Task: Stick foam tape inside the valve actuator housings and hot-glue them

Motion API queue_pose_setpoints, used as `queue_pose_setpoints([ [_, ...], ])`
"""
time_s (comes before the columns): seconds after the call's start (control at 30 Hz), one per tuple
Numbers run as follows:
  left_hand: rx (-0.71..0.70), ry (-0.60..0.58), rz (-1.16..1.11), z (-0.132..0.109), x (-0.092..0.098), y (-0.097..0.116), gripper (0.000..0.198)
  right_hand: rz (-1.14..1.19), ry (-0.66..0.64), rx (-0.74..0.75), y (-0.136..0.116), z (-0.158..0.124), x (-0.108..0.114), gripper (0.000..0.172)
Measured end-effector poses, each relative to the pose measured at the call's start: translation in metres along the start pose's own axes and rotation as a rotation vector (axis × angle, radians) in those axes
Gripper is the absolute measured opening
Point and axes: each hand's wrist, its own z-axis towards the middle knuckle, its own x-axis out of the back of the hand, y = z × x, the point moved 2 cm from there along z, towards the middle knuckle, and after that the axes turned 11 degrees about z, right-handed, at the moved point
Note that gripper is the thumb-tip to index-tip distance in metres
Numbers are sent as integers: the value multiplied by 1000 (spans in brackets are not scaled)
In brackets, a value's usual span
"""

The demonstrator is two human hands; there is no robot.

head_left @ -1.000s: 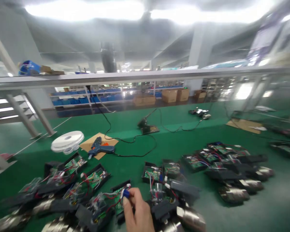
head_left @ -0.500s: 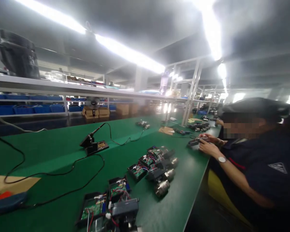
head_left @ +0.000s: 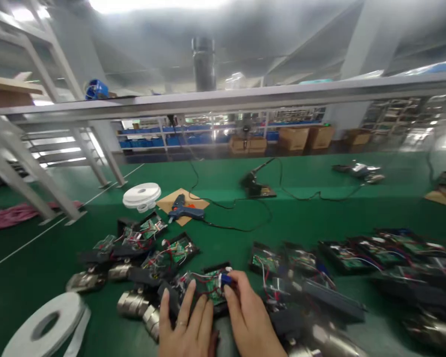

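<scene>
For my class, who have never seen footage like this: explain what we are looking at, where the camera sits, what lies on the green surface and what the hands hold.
There is no machine here: these are one person's two bare hands, filmed by a camera worn on the head that looks forward and down. The left hand rests flat on an open black unit with a green circuit board. The right hand pinches a small blue part on that board's wires between its fingertips. Around them on the green workbench lie many similar opened units with metal barrels. Further back are a blue glue gun on cardboard, a soldering iron stand with its cable, and white tape rolls. The picture is somewhat blurred.
</scene>
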Motion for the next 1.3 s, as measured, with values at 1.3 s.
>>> queue_pose_setpoints([
  [1.3, 340, 120, -305, 8, -19, 6, 20, -742, -507, 539, -16, 31, 0, 14],
])
